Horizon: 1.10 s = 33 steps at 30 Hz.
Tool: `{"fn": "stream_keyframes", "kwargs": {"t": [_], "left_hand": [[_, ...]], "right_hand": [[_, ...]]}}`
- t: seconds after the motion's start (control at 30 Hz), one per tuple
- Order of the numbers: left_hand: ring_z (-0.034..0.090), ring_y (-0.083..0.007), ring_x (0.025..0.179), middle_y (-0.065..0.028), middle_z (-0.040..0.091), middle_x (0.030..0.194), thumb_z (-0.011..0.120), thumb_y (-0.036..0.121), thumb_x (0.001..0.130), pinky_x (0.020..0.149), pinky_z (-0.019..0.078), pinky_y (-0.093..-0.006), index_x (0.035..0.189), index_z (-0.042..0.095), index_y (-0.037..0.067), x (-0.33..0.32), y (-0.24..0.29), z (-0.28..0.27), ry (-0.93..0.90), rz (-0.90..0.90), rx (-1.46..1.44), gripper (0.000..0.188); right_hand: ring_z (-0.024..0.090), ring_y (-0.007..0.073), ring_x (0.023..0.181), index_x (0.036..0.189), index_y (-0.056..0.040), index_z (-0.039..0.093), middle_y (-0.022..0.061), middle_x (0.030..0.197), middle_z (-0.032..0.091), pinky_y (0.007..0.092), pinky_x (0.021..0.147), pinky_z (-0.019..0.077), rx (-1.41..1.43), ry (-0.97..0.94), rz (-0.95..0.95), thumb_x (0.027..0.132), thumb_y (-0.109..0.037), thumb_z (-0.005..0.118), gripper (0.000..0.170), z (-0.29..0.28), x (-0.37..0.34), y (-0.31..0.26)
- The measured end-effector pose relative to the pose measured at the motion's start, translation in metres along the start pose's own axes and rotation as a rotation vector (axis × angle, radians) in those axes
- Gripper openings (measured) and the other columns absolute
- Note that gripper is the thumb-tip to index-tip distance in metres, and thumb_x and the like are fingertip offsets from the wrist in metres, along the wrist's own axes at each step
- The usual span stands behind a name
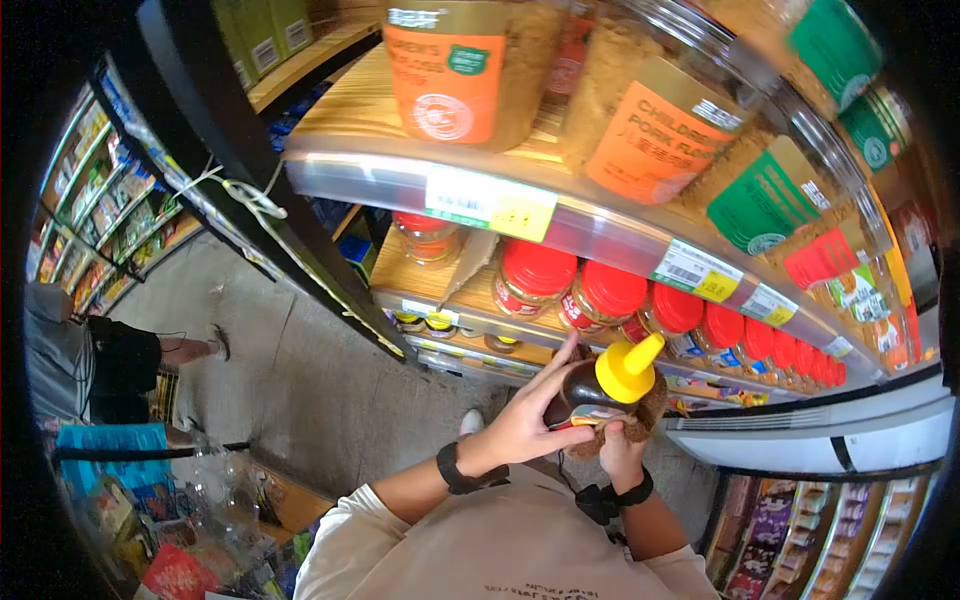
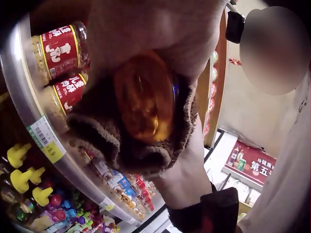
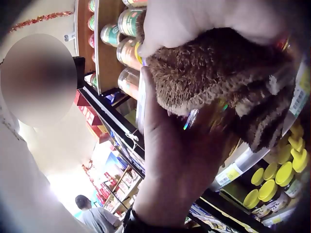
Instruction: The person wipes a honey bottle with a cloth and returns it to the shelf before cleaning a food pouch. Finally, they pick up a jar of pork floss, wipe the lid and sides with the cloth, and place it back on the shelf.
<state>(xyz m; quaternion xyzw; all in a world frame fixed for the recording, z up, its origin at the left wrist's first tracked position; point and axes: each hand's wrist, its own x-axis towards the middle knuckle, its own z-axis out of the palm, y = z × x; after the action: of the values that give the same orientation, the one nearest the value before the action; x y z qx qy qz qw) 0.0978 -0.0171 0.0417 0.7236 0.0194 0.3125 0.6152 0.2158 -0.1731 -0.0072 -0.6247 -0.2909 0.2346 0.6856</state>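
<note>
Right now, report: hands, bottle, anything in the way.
Left hand gripping yellow-capped bottle. Right hand holding brown cloth against it. Cloth hides part of bottle; red-lidded jars ahead.

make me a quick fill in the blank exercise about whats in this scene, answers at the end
1. The dark bottle is gripped by the person's ____ hand.
2. The bottle's nozzle-shaped cap is coloured ____.
3. The other hand holds a fuzzy cloth coloured ____ against the bottle.
4. In the head view, the row of jars on the shelf just beyond the bottle has ____ lids.

Missing words: left; yellow; brown; red
</note>
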Motion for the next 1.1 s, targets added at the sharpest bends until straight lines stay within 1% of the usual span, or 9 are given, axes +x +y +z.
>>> {"fn": "stream_keyframes", "kwargs": {"t": [0.17,0.37,0.47,0.63,0.7,0.73,0.77,0.9,1.1], "left_hand": [[0.021,-0.0333,0.139,-0.028,0.011,0.149,0.073,0.022,0.078,0.108,0.0245,-0.0391,0.137,0.032,-0.003,0.001,0.0,0.013,0.05,-0.039,-0.05,0.076],[0.049,-0.0304,0.12,-0.0218,0.049,0.128,0.064,0.021,0.086,0.098,0.0383,-0.0367,0.137,0.03,-0.001,0.0,0.013,0.041,0.133,-0.107,-0.018,0.065],[0.056,-0.0276,0.111,-0.0204,0.056,0.118,0.058,0.023,0.09,0.093,0.0424,-0.0354,0.136,0.033,-0.001,0.006,0.019,0.054,0.169,-0.116,0.043,0.058],[0.053,-0.0152,0.102,-0.0111,0.058,0.11,0.047,0.023,0.096,0.09,0.041,-0.031,0.131,0.041,-0.002,0.012,0.03,0.076,0.242,-0.154,-0.117,0.043],[0.048,-0.0124,0.107,-0.007,0.054,0.117,0.042,0.028,0.099,0.092,0.0387,-0.0284,0.128,0.043,-0.002,0.01,0.024,0.08,0.276,-0.235,-0.247,0.042],[0.047,-0.0119,0.108,-0.0066,0.053,0.118,0.042,0.03,0.099,0.093,0.0385,-0.0283,0.129,0.042,-0.002,0.011,0.03,0.082,0.291,-0.251,-0.345,0.043],[0.046,-0.0113,0.109,-0.0061,0.052,0.12,0.041,0.031,0.099,0.094,0.0384,-0.0281,0.129,0.04,-0.001,0.013,0.036,0.083,0.31,-0.265,-0.441,0.044],[0.047,-0.011,0.111,-0.0058,0.052,0.121,0.041,0.033,0.099,0.095,0.0384,-0.0282,0.131,0.039,0.0,0.005,0.04,0.086,0.367,-0.271,-0.448,0.046],[0.046,-0.0162,0.114,-0.0091,0.051,0.123,0.048,0.044,0.094,0.098,0.0353,-0.0311,0.132,0.037,-0.004,-0.008,0.053,0.088,0.324,-0.185,-0.309,0.062]], "right_hand": [[0.046,0.0227,0.116,0.134,0.0022,0.027,0.0111,0.128,0.045,0.0371,0.102,0.0334,-0.089,0.18,-0.279,0.082,-0.026,0.071,0.074,0.019,0.008,-0.027],[0.046,0.0218,0.115,0.135,0.0033,0.023,0.0138,0.127,0.045,0.0363,0.1,0.0344,-0.282,0.276,-0.232,0.088,-0.014,0.063,0.064,0.015,0.004,-0.052],[0.041,0.033,0.123,0.131,0.0053,0.036,0.0206,0.131,0.043,0.0433,0.106,0.0252,-0.32,-0.035,-0.149,0.085,-0.025,0.063,0.061,0.002,-0.008,-0.057],[0.024,0.0346,0.136,0.14,0.0062,0.023,0.0254,0.146,0.022,0.0433,0.111,0.0174,-0.438,-0.078,-0.24,0.083,-0.028,0.066,0.079,-0.023,-0.02,-0.056],[0.028,0.0335,0.135,0.14,0.0061,0.025,0.0247,0.145,0.026,0.0417,0.109,0.0222,-0.38,-0.133,-0.494,0.081,-0.026,0.07,0.081,-0.033,-0.019,-0.064],[0.037,0.0327,0.13,0.14,0.005,0.025,0.0227,0.144,0.03,0.0387,0.107,0.0288,-0.111,-0.226,-0.302,0.08,-0.023,0.071,0.081,-0.036,-0.023,-0.077],[0.047,0.0305,0.12,0.14,0.004,0.027,0.0196,0.136,0.041,0.0376,0.1,0.0369,-0.694,-0.263,-0.65,0.082,-0.019,0.069,0.075,-0.054,-0.017,-0.092],[0.056,0.0256,0.103,0.124,0.0034,0.04,0.0139,0.113,0.056,0.0362,0.089,0.0435,-0.123,-0.082,-0.374,0.084,-0.014,0.065,0.05,-0.089,-0.047,-0.046],[0.054,0.0241,0.102,0.124,0.0009,0.041,0.0118,0.115,0.054,0.035,0.089,0.0424,-0.043,0.006,-0.29,0.085,-0.012,0.063,0.047,-0.116,-0.053,-0.037]]}}
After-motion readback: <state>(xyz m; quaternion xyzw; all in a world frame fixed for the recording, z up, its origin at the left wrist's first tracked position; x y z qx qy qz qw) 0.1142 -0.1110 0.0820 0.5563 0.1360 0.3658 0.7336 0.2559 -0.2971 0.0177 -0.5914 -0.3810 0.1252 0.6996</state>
